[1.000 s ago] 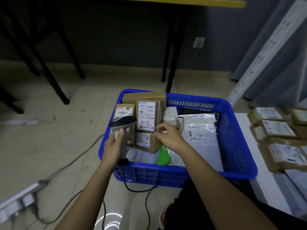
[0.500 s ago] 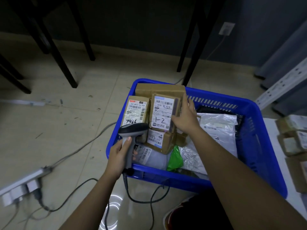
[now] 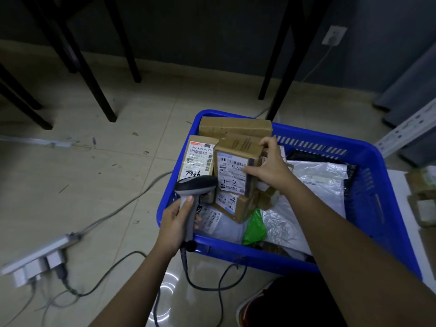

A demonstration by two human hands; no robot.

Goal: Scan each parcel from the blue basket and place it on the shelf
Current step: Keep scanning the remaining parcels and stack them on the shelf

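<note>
Head cam looked down at the blue basket [image 3: 387,197] on the floor tiles, w/ everything else placed around it. Right hand [image 3: 271,166] reached in from the basket's near side and gripped a brown parcel [image 3: 236,161] at its right edge, thumb on the label face, fingers curled over the top. That parcel, marked "1-2" by hand, stood tilted in the basket's left half, leaning on other boxes. Left hand [image 3: 175,223] was wrapped round the handle of a grey scanner [image 3: 195,185], held over the basket's near-left corner, head pointing toward the parcels. Scanner's cable [image 3: 212,286] looped on the floor just in front of the basket.

Inside the basket, left of the held parcel, sat another box w/ "7936" written on it [image 3: 199,159]; behind both, a longer carton [image 3: 236,128] lay against the far wall. Right half held a white plastic mailer [image 3: 316,185], and a green bag [image 3: 254,227] near the front wall. Left of the basket, a power strip [image 3: 37,260] w/ plugs lay on the floor. Right of the basket, more boxes [image 3: 422,182] sat on a white shelf, blurred at frame edge.
</note>
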